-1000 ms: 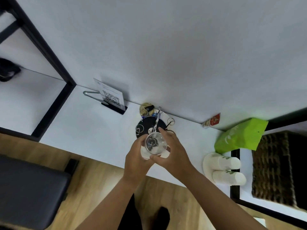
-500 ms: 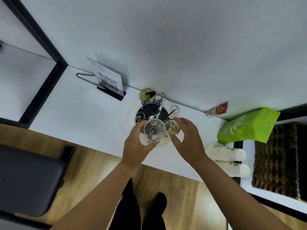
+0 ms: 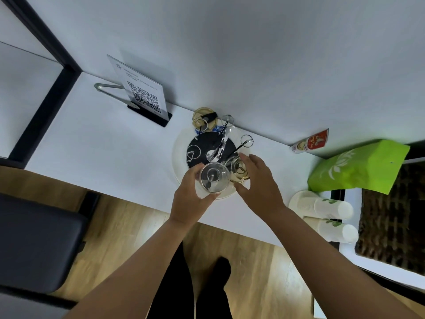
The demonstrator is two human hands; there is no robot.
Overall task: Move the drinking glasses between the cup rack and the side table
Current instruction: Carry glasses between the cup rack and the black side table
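Your left hand [image 3: 192, 195] wraps the clear glass [image 3: 214, 177] at frame centre, mouth facing you, over the rack [image 3: 208, 146] on the worktop [image 3: 96, 146], while your right hand [image 3: 257, 178], fingers spread and holding nothing, brackets the amber glass [image 3: 238, 169] just right of it.

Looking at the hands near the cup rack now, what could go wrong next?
The left hand holds a clear glass right beside the amber glass that the right hand reaches for; the two could knock together. The cup rack has thin wire arms that may catch a rim. The rack's plate sits near the table edge.
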